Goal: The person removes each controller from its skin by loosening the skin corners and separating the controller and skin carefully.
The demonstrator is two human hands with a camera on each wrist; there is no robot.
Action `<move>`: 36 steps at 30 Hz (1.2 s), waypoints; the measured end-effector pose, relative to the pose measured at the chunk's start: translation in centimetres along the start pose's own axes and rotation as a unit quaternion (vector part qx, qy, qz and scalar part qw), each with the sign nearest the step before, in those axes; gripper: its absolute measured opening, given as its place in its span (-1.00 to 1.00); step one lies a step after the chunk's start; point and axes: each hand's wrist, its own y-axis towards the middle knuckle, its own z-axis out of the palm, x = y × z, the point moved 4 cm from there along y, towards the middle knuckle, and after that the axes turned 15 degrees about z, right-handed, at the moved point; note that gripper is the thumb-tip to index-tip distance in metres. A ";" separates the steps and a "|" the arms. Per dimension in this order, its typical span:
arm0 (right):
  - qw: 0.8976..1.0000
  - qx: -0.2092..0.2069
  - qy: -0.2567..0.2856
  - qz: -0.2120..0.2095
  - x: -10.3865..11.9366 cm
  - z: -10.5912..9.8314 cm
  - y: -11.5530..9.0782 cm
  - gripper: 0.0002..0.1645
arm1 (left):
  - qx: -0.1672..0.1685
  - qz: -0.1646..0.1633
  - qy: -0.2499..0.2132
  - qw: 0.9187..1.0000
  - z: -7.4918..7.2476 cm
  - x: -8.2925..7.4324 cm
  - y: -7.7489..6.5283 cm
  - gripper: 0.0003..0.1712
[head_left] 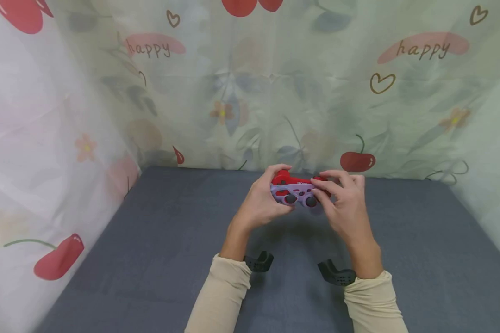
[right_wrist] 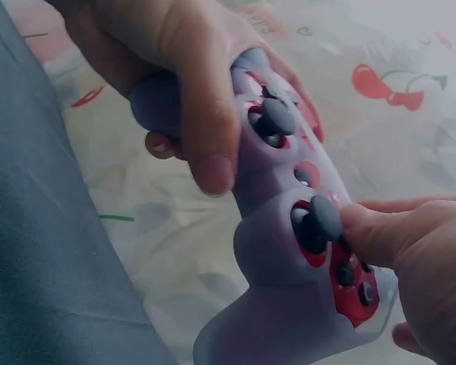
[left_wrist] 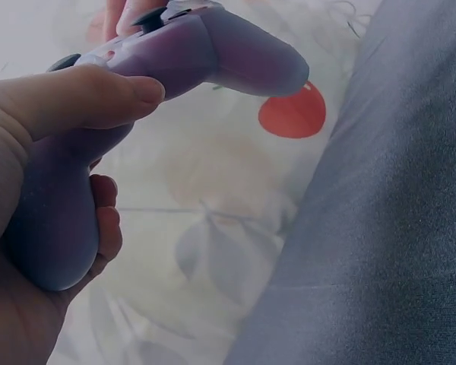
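Observation:
A red game controller (head_left: 293, 180) with dark thumbsticks is held above the table, partly inside a translucent purple silicone cover (head_left: 281, 188). My left hand (head_left: 260, 200) grips its left handle; in the left wrist view, the thumb lies over the purple cover (left_wrist: 53, 205) and the fingers curl beneath. At the other end, my right hand (head_left: 346, 206) pinches the upper right edge between thumb and fingers. The right wrist view shows the right thumb beside a thumbstick (right_wrist: 324, 218), near red buttons (right_wrist: 353, 296) exposed through the cover. The right hand's other fingertips are mostly hidden.
A dark grey cloth (head_left: 171, 249) covers the table below. Pale curtains (head_left: 250, 92) printed with cherries and flowers hang at the back and sides. Black wrist mounts (head_left: 337, 274) project inward from both beige sleeves (head_left: 218, 296).

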 end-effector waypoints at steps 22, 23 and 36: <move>0.985 0.145 0.019 0.095 -1.6 -0.5 -0.5 -0.88 | 0.027 0.052 0.140 0.988 -0.1 -0.5 0.4 0.04; 0.985 0.143 0.025 0.094 -1.8 -0.6 -0.5 -0.86 | 0.031 0.051 0.138 0.989 -0.1 -0.6 0.3 0.04; 0.985 0.047 0.089 0.142 -2.6 -0.3 -0.5 -0.56 | -0.014 0.022 0.069 0.997 -1.3 -0.7 -0.2 -0.01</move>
